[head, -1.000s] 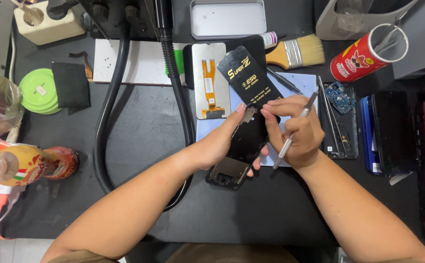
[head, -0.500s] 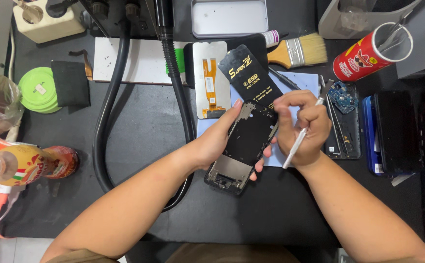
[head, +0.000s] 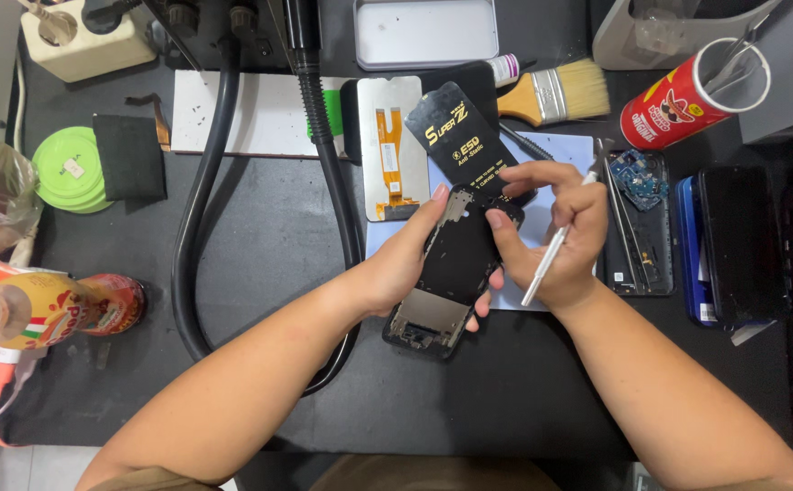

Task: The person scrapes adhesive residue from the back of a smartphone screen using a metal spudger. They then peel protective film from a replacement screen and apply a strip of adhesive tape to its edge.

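Two hands meet over an opened phone frame (head: 451,273) above the middle of the dark worktop (head: 260,273). The left hand (head: 405,259) cups the frame from below and the side, fingers wrapped around its edge, tilting it up off the surface. The right hand (head: 546,232) is closed around thin metal tweezers (head: 555,244), while its thumb and fingertips press on the frame's upper end. The frame looks stripped: no screen on it, bare metal plates showing at the lower end, so the dismantling seems well along, with work on the upper corner left. Just beneath lies a pale blue mat (head: 542,159), with a black antistatic bag (head: 460,132) and a loose screen with an orange ribbon cable (head: 392,145) at its far side. Right of the hands sit a phone shell holding a small blue circuit board (head: 634,173) and more dark phones (head: 733,245). Farther off are a paintbrush (head: 555,91), a red can (head: 687,91) holding tools, a thick black hose (head: 196,227) and a green roll (head: 69,168)
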